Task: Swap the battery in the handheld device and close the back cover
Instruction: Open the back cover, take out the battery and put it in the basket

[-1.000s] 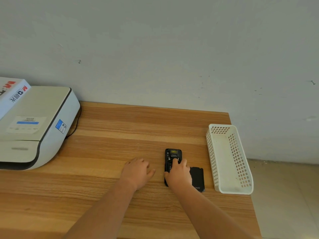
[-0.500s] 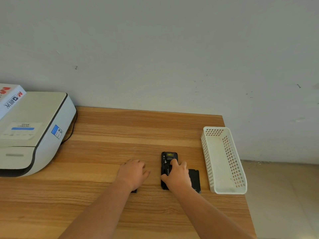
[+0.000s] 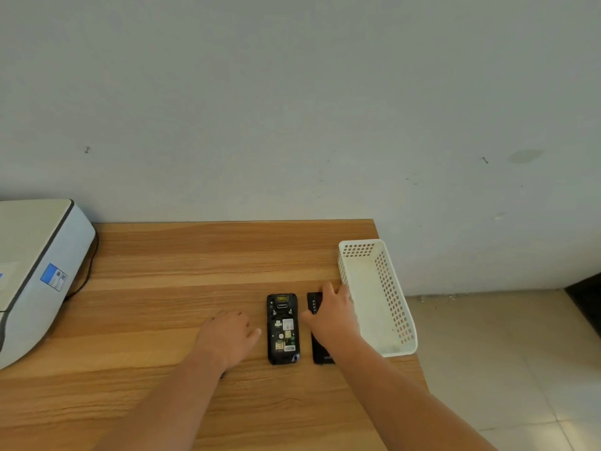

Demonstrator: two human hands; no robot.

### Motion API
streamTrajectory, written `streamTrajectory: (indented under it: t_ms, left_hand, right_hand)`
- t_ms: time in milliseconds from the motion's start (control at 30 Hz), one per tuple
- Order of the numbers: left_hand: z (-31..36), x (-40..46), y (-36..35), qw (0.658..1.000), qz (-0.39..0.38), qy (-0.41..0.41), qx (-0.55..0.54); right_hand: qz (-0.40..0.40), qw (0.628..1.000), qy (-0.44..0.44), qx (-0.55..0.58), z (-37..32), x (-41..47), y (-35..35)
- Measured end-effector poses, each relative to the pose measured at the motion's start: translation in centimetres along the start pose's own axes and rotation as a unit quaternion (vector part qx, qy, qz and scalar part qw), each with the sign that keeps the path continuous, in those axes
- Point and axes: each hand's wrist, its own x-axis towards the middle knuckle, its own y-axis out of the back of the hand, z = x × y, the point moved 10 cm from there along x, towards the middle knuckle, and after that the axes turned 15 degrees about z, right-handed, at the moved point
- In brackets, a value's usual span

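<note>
Both bare forearms reach forward from the lower edge of the view. The left hand [image 3: 227,340] lies palm down, fingers loosely together, thumb pointing right. The right hand [image 3: 335,315] stretches farther forward, palm down, fingers spread and slightly curled, thumb angled left.

I've got a white perforated basket [image 3: 395,307] at the wooden table's [image 3: 169,288] right edge, and a grey-white printer [image 3: 35,275] far left, cable trailing behind.

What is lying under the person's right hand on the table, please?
A flat black part lies beside the opened handheld device, under the right hand. Its ends show; the covered middle leaves battery or cover unclear.
</note>
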Motion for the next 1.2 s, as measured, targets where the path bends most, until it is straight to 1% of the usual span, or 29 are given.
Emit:
streamTrajectory:
  t_ms: [200, 500, 733, 900, 1067, 1200]
  left_hand:
    - [1.0, -0.1, 0.5, 1.0, 0.004, -0.004, 0.01]
    - [2.6, -0.4, 0.6, 1.0, 0.009, 0.003, 0.018]
    - [3.0, -0.2, -0.2, 0.999, 0.007, 0.014, 0.028]
    - [2.7, 0.0, -0.8, 0.999, 0.007, 0.025, 0.037]
    - [1.9, 0.2, -1.5, 0.998, 0.002, 0.035, 0.044]
    - [1.9, 0.4, -1.6, 0.998, -0.003, 0.035, 0.046]
  right_hand:
    - [0.049, 0.998, -0.014, -0.024, 3.5, 3.2, 4.3]
    - [0.039, 0.998, -0.037, -0.036, 8.5, 5.1, 5.3]
    - [0.011, 0.997, -0.036, -0.061, 10.8, 5.6, 3.3]
    - [-0.027, 0.994, -0.015, -0.101, 11.3, 5.9, 1.4]
    - [-0.071, 0.99, -0.025, -0.116, 11.9, 6.1, -0.2]
    - [-0.091, 0.988, -0.037, -0.116, 12.5, 6.0, -1.3]
